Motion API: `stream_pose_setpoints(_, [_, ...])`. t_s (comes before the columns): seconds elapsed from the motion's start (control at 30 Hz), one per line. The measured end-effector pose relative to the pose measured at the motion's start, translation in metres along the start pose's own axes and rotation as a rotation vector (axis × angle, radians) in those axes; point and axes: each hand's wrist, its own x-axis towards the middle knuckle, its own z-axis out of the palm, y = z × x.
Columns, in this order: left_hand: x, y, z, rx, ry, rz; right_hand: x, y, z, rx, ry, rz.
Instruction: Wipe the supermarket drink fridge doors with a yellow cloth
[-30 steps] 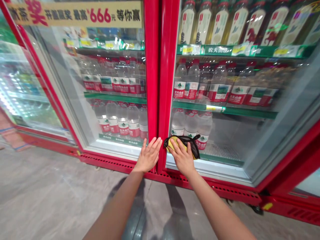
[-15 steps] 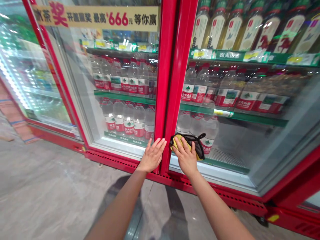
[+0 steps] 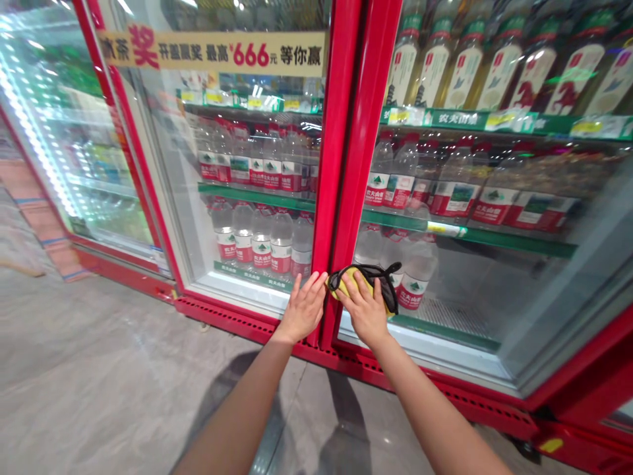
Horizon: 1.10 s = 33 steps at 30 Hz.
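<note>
My right hand lies spread on a yellow and black cloth, pressing it flat against the right glass door and the edge of its red frame. The cloth's black loop sticks out to the right. My left hand rests with fingers extended on the lower corner of the left glass door and its red frame, holding nothing. Its fingertips are close to the cloth's left edge.
Behind the glass, water bottles and tea bottles stand on green-edged shelves. A red vented base runs below the doors, above the grey floor. Stacked boxes stand at the far left.
The cloth and my right hand have moved slightly left, onto the red frame's edge. My left hand stays at the frame. The view has shifted a little.
</note>
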Motion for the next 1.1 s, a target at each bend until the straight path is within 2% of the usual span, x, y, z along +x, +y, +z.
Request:
stream_pose_setpoints(0.2, [0.008,0.000,-0.001,-0.014,0.045,-0.021,0.038,0.012,-0.011,-0.023,0.045,0.088])
stream_pose_setpoints(0.27, [0.012,0.001,-0.001,-0.019,0.066,-0.056,0.039,0.010,-0.008,-0.028,0.057,0.099])
stream_pose_setpoints(0.37, [0.013,0.002,-0.001,-0.025,0.070,-0.076,0.017,0.002,0.003,-0.022,0.031,0.070])
stream_pose_setpoints(0.5, [0.010,0.000,-0.004,-0.007,0.066,-0.043,-0.029,-0.008,0.017,0.001,-0.053,-0.062])
stream_pose_setpoints(0.6, [0.010,-0.002,-0.007,-0.002,0.061,-0.031,-0.037,-0.009,0.016,0.012,-0.085,-0.121])
stream_pose_setpoints(0.73, [0.019,-0.001,-0.008,-0.012,0.086,-0.043,-0.007,0.001,0.001,-0.015,-0.071,-0.097])
stream_pose_setpoints(0.97, [0.042,0.002,-0.007,-0.035,0.187,-0.162,0.063,0.027,-0.034,-0.042,-0.012,-0.045])
stream_pose_setpoints(1.1, [0.048,0.001,-0.006,-0.029,0.231,-0.194,0.077,0.025,-0.037,-0.045,0.015,0.025])
